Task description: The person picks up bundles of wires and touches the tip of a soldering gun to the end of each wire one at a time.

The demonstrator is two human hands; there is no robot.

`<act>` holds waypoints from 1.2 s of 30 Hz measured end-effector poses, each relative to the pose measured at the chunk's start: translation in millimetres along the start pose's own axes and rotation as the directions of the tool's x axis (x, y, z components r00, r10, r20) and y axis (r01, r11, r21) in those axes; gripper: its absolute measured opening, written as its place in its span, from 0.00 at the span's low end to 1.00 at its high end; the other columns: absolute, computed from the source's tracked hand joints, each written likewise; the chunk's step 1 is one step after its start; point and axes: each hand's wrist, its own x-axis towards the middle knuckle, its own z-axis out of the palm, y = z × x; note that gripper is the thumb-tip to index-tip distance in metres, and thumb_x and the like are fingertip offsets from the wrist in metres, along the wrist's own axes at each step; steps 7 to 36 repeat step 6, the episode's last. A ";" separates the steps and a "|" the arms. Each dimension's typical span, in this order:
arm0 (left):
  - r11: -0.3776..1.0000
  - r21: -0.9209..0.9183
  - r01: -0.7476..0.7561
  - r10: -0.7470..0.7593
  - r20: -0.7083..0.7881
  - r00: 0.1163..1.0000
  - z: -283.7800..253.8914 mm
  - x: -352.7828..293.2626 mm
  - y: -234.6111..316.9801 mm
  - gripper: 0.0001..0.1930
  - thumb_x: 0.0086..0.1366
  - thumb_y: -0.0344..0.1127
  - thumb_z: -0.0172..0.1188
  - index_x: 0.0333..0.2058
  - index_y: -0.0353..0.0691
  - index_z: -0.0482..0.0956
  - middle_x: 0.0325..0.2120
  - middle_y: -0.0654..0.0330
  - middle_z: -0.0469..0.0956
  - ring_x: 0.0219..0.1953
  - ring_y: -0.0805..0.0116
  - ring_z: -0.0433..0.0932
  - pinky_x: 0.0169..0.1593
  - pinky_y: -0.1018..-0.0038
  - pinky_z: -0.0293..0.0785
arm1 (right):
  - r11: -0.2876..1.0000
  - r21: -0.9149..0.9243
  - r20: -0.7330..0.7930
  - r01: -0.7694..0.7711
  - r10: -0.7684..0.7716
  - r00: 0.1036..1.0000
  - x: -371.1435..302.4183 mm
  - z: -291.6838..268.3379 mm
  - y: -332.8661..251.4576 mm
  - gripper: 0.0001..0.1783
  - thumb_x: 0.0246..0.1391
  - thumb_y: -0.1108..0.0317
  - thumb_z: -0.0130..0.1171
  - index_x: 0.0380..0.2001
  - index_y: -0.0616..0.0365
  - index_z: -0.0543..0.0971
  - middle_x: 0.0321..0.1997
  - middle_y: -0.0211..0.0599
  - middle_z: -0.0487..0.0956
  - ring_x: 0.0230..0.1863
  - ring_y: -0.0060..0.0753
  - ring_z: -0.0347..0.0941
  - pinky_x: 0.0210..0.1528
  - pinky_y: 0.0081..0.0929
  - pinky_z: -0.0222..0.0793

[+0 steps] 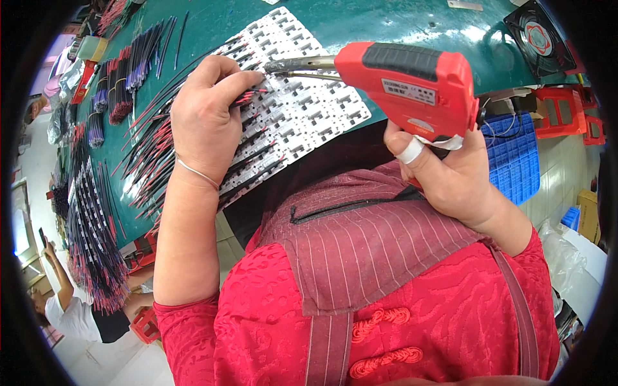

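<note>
A red soldering gun [405, 80] with a black top grip is gripped in my right hand [450, 170], whose thumb has white tape round it. Its metal tip points left and ends close to my left fingertips. My left hand [209, 116] is pinched closed on thin red and black wires [248, 96], their ends at a white board panel [322, 103] with rows of small dark parts. Many more wires [145, 161] fan out to the left from under that hand. Exactly where the tip touches is too small to tell.
Bundled wires [119, 90] lie at the left of the green table [212, 22], and a large wire bundle [90, 225] hangs over its edge. A black fan [537, 38] stands far right. Below it are a blue crate [515, 157] and a red stool [557, 112]. Another person [74, 315] is at lower left.
</note>
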 end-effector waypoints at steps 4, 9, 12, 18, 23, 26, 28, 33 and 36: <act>1.000 0.003 0.014 -0.014 0.025 1.000 0.0 -0.7 0.1 0.20 0.47 0.11 0.58 0.37 0.41 0.85 0.33 0.58 0.76 0.35 0.62 0.78 0.38 0.72 0.74 | 0.996 0.073 -0.034 0.060 -0.057 0.998 1.4 1.3 2.6 0.14 0.56 0.78 0.64 0.46 0.63 0.78 0.41 0.34 0.82 0.43 0.22 0.77 0.48 0.24 0.73; 1.000 -0.002 0.007 -0.007 0.028 1.000 -0.3 -0.9 0.0 0.20 0.47 0.11 0.58 0.37 0.41 0.85 0.33 0.58 0.76 0.35 0.62 0.78 0.39 0.72 0.74 | 0.993 0.091 -0.058 0.077 -0.072 0.996 1.5 0.9 2.3 0.15 0.56 0.77 0.64 0.47 0.62 0.78 0.42 0.34 0.82 0.44 0.23 0.77 0.49 0.24 0.73; 1.000 -0.002 0.007 -0.007 0.028 1.000 -0.3 -0.9 0.0 0.20 0.47 0.11 0.58 0.37 0.41 0.85 0.33 0.58 0.76 0.35 0.62 0.78 0.39 0.72 0.74 | 0.993 0.091 -0.058 0.077 -0.072 0.996 1.5 0.9 2.3 0.15 0.56 0.77 0.64 0.47 0.62 0.78 0.42 0.34 0.82 0.44 0.23 0.77 0.49 0.24 0.73; 1.000 -0.002 0.007 -0.007 0.028 1.000 -0.3 -0.9 0.0 0.20 0.47 0.11 0.58 0.37 0.41 0.85 0.33 0.58 0.76 0.35 0.62 0.78 0.39 0.72 0.74 | 0.993 0.091 -0.058 0.077 -0.072 0.996 1.5 0.9 2.3 0.15 0.56 0.77 0.64 0.47 0.62 0.78 0.42 0.34 0.82 0.44 0.23 0.77 0.49 0.24 0.73; 1.000 -0.002 0.007 -0.007 0.028 1.000 -0.3 -0.9 0.0 0.20 0.47 0.11 0.58 0.37 0.41 0.85 0.33 0.58 0.76 0.35 0.62 0.78 0.39 0.72 0.74 | 0.993 0.091 -0.058 0.077 -0.072 0.996 1.5 0.9 2.3 0.15 0.56 0.77 0.64 0.47 0.62 0.78 0.42 0.34 0.82 0.44 0.23 0.77 0.49 0.24 0.73; 1.000 -0.002 0.007 -0.007 0.028 1.000 -0.3 -0.9 0.0 0.20 0.47 0.11 0.58 0.37 0.41 0.85 0.33 0.58 0.76 0.35 0.62 0.78 0.39 0.72 0.74 | 0.993 0.091 -0.058 0.077 -0.072 0.996 1.5 0.9 2.3 0.15 0.56 0.77 0.64 0.47 0.62 0.78 0.42 0.34 0.82 0.44 0.23 0.77 0.49 0.24 0.73; 1.000 -0.002 0.007 -0.007 0.028 1.000 -0.3 -0.9 0.0 0.20 0.47 0.11 0.58 0.37 0.41 0.85 0.33 0.58 0.76 0.35 0.62 0.78 0.39 0.72 0.74 | 0.993 0.091 -0.058 0.077 -0.072 0.996 1.5 0.9 2.3 0.15 0.56 0.77 0.64 0.47 0.62 0.78 0.42 0.34 0.82 0.44 0.23 0.77 0.49 0.24 0.73; 1.000 -0.002 0.007 -0.007 0.028 1.000 -0.3 -0.9 0.0 0.20 0.47 0.11 0.58 0.37 0.41 0.85 0.33 0.58 0.76 0.35 0.62 0.78 0.39 0.72 0.74 | 0.993 0.091 -0.058 0.077 -0.072 0.996 1.5 0.9 2.3 0.15 0.56 0.77 0.64 0.47 0.62 0.78 0.42 0.34 0.82 0.44 0.23 0.77 0.49 0.24 0.73; 1.000 -0.002 0.007 -0.007 0.028 1.000 -0.3 -0.9 0.0 0.20 0.47 0.11 0.58 0.37 0.41 0.85 0.33 0.58 0.76 0.35 0.62 0.78 0.39 0.72 0.74 | 0.993 0.091 -0.058 0.077 -0.072 0.996 1.5 0.9 2.3 0.15 0.56 0.77 0.64 0.47 0.62 0.78 0.42 0.34 0.82 0.44 0.23 0.77 0.49 0.24 0.73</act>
